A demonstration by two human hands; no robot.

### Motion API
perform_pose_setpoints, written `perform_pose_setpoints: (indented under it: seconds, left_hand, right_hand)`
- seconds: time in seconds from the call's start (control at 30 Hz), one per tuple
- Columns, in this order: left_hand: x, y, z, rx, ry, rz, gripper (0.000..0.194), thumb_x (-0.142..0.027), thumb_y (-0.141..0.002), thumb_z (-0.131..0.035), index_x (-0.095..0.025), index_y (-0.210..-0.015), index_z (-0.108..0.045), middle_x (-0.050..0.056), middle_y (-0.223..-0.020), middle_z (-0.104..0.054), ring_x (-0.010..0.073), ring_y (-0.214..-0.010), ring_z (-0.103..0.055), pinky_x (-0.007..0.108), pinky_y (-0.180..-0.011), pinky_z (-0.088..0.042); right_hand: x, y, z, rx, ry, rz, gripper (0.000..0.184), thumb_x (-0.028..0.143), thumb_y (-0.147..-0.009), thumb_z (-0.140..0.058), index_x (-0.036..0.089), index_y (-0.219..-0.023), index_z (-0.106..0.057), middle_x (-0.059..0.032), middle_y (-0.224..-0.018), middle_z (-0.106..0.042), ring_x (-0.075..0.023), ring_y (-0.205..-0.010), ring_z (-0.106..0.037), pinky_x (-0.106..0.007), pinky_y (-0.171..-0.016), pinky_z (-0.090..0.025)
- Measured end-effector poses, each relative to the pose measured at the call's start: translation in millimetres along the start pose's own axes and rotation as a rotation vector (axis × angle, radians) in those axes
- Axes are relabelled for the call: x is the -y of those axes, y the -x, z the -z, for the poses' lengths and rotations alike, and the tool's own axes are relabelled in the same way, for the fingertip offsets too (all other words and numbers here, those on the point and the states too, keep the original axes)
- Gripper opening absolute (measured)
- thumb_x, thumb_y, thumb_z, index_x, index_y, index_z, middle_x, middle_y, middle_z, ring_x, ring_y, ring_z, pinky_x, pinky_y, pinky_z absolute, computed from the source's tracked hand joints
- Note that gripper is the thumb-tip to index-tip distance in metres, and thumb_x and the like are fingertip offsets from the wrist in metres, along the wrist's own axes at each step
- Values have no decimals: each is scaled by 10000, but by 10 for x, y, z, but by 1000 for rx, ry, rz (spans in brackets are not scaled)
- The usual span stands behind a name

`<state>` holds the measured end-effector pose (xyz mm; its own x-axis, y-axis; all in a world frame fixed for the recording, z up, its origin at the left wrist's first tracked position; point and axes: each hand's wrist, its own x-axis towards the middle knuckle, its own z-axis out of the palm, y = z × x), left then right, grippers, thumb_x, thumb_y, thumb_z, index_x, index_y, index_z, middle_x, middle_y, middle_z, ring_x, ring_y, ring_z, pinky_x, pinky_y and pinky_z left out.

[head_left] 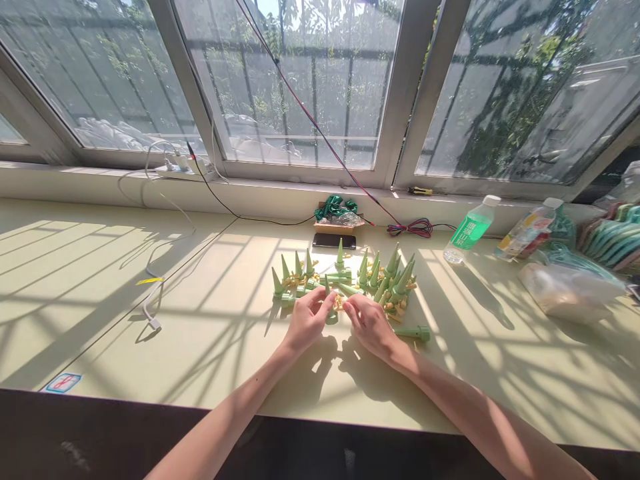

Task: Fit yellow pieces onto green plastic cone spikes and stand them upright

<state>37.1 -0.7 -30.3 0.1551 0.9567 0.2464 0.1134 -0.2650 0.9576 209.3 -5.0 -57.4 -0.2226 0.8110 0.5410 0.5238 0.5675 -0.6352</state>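
Near the middle of the table's (200, 373) front edge, both forearms reach in, and the two hands meet just short of the cones. The left hand (306, 323) is nearly closed, thumb and forefinger pinching at a small yellow piece (339, 303); the right hand (373, 327) is curled, its fingertips on the same piece from the other side. Exactly how each grips it is too small to tell. The step in hand looks like fine two-handed fingertip work on that piece; as a judgement, the next move calls for a light, steady pinch and little wrist travel.

A green cone (327, 285) stands by the left fingertips. Just right of the right hand, a loose cone (413, 332) lies on its side. Beyond the hands, more cones (402, 287) crowd together, most upright, some lying, with yellow bits among them.

Farther back, toward the table's rear edge, are a phone (334, 241), then a small box (339, 229). A bottle (470, 230) leans toward the rear right corner, with a bag (565, 293) nearer the right edge.
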Motion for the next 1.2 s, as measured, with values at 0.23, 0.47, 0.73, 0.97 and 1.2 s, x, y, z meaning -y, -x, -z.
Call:
perform_pose_setpoints:
  seconds: [0.23, 0.47, 0.73, 0.97, 1.2]
  left_hand:
    - [24, -4, 0, 21, -19, -10, 344, -468, -938, -616, -155, -795, -612, -11, -710, -530, 88, -586, -468, 211, -512, -342]
    - [-28, -17, 3, -34, -25, 7, 362, -482, -924, -622, -158, -764, -601, -17, -673, -506, 92, -571, -451, 208, -494, -317]
    - [-32, -10, -1, -28, -13, 5, 370, -498, -914, -631, -158, -768, -623, -20, -661, -502, 89, -554, -447, 206, -478, -317]
    - [16, -17, 2, -1, -6, -15, 332, -462, -932, -628, -155, -805, -645, 4, -732, -585, 100, -612, -517, 208, -519, -372]
    - [7, -10, -5, 11, 0, -1, 337, -473, -928, -627, -157, -810, -640, 8, -737, -577, 104, -598, -498, 221, -507, -350]
  right_hand:
    - [5, -1, 21, 32, 9, -38, 453, 425, -1063, -370, 206, -682, -481, 9, -627, -477, -137, -558, -417, -272, -534, -341]
    - [16, 8, 1, -2, -111, 64, 200, 354, -1025, -489, 203, -1094, -600, -92, -949, -684, -166, -639, -589, -296, -534, -467]
    - [-8, 6, -12, -3, -108, 81, 185, 322, -1044, -449, 215, -1011, -597, -86, -922, -674, -178, -689, -607, -299, -556, -485]
    - [-3, 4, -17, 7, -67, 29, 252, 364, -1045, -442, 210, -925, -602, -41, -793, -630, -154, -605, -526, -284, -538, -433]
    - [17, 3, 18, 34, -30, -21, 336, 381, -1050, -428, 206, -818, -595, -6, -684, -565, -140, -563, -449, -280, -530, -386]
